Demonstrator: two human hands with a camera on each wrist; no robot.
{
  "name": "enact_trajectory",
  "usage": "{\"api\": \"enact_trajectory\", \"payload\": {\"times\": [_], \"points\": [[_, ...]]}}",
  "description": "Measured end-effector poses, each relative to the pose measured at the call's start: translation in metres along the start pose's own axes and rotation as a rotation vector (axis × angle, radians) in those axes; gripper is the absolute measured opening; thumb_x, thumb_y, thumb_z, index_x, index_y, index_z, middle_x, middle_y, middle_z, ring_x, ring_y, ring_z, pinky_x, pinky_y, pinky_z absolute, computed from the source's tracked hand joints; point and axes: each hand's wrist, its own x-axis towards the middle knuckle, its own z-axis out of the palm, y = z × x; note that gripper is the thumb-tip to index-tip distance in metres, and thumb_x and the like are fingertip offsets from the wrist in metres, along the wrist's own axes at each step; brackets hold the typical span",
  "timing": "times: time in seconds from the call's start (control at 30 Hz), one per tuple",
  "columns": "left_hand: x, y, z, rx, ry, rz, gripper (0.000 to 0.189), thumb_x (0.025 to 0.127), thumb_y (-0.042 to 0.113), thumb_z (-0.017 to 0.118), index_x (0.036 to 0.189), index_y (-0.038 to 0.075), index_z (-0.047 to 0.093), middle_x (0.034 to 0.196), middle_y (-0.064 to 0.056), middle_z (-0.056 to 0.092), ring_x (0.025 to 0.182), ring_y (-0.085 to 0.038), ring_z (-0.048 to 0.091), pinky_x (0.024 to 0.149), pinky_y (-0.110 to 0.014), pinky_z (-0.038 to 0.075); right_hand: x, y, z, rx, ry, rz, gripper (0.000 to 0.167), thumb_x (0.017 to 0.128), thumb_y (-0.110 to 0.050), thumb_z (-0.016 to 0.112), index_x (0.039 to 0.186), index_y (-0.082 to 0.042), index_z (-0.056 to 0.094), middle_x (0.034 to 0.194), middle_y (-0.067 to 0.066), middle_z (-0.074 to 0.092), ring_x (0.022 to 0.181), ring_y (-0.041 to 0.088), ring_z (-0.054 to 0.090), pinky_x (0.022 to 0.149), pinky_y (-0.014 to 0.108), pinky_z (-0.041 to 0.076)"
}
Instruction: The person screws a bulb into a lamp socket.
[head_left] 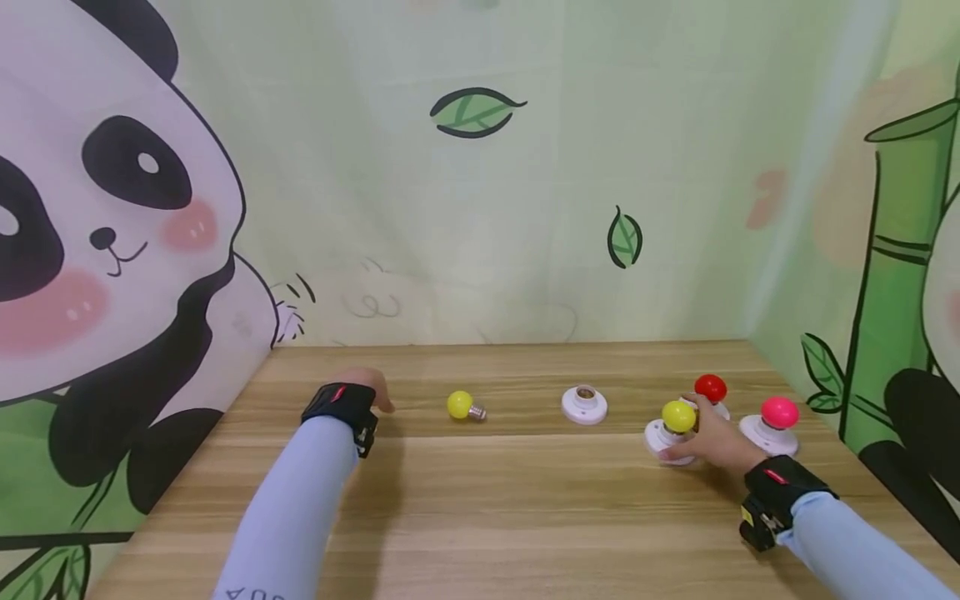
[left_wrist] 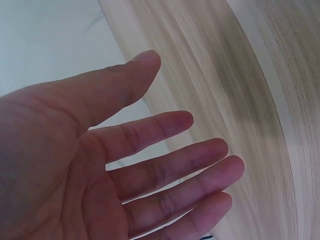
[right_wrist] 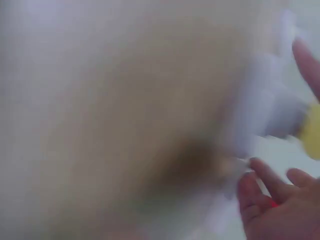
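On the right, my right hand [head_left: 723, 442] grips a round white lamp holder [head_left: 654, 435] with a yellow bulb [head_left: 678, 416] upright in it. The thumb lies at the base's near side and the other fingers reach round behind. The right wrist view is blurred, with the yellow bulb [right_wrist: 312, 132] between thumb and fingers. My left hand [head_left: 363, 383] hovers over the table's left part, fingers loosely spread and holding nothing, as the palm [left_wrist: 95, 185] in the left wrist view shows. A loose yellow bulb [head_left: 461, 405] with a metal screw base lies to its right.
A white lamp holder [head_left: 584, 412] with no bulb in it stands right of the table's middle. Close beside my right hand are holders with a red bulb [head_left: 710, 387] and a pink bulb [head_left: 780, 412]. A panda-print cloth [head_left: 510, 208] hangs behind the wooden table [head_left: 480, 517].
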Motion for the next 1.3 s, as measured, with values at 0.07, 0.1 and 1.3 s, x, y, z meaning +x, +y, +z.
{"api": "enact_trajectory", "payload": {"times": [0.07, 0.1, 1.3], "points": [[-0.002, 0.001, 0.0, 0.012, -0.005, 0.0, 0.031, 0.089, 0.029, 0.068, 0.105, 0.003, 0.071, 0.121, -0.019, 0.065, 0.108, -0.031, 0.06, 0.093, -0.044, 0.048, -0.001, -0.01, -0.009, -0.016, -0.036, 0.011, 0.107, 0.077, -0.036, 0.081, 0.142, 0.015, 0.012, 0.132, 0.041, 0.037, 0.12, 0.052, 0.042, 0.101, 0.062, 0.036], [-0.002, 0.001, 0.0, 0.018, -0.005, 0.0, 0.031, 0.089, 0.029, 0.068, 0.105, 0.003, 0.071, 0.121, -0.019, 0.065, 0.107, -0.032, 0.06, 0.092, -0.044, 0.048, -0.002, -0.017, -0.014, -0.034, -0.056, 0.013, 0.106, 0.079, -0.038, 0.079, 0.142, 0.015, 0.012, 0.134, 0.042, 0.035, 0.121, 0.053, 0.041, 0.1, 0.062, 0.037], [0.0, 0.011, 0.004, 0.055, -0.004, 0.074, 0.034, 0.09, 0.033, 0.065, 0.106, 0.003, 0.07, 0.12, -0.015, 0.066, 0.109, -0.031, 0.061, 0.094, -0.045, 0.047, 0.033, -0.131, 0.029, -0.438, -0.383, -0.044, 0.03, 0.083, -0.021, 0.073, 0.097, 0.003, 0.061, 0.083, 0.009, 0.061, 0.075, 0.024, 0.059, 0.069, 0.035, 0.048]]}}
